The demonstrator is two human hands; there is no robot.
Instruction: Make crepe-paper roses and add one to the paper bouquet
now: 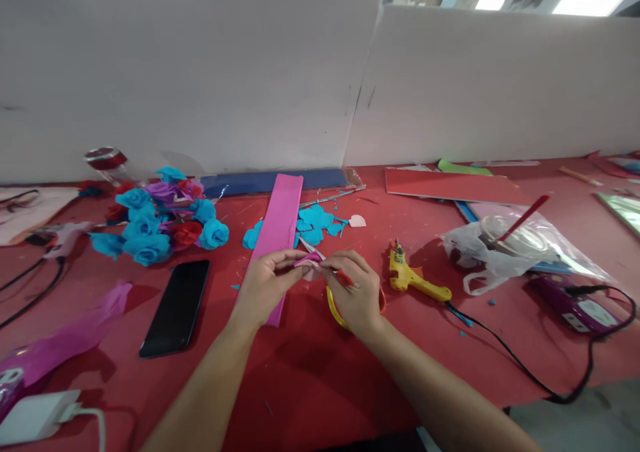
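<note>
Left hand fingers pinch the pink paper piece just above the counter, likely to steady it for cutting. Right hand fingers are clenched on the scissors, blades at the piece. Pink strip lies beneath and the glue gun sits near, handy.

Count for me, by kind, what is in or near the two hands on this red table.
Black phone: 1
Yellow glue gun: 1
Scissors, in the right hand: 1
Folded pink piece, in the left hand: 1
Flat pink paper strip: 1
Total: 5
</note>
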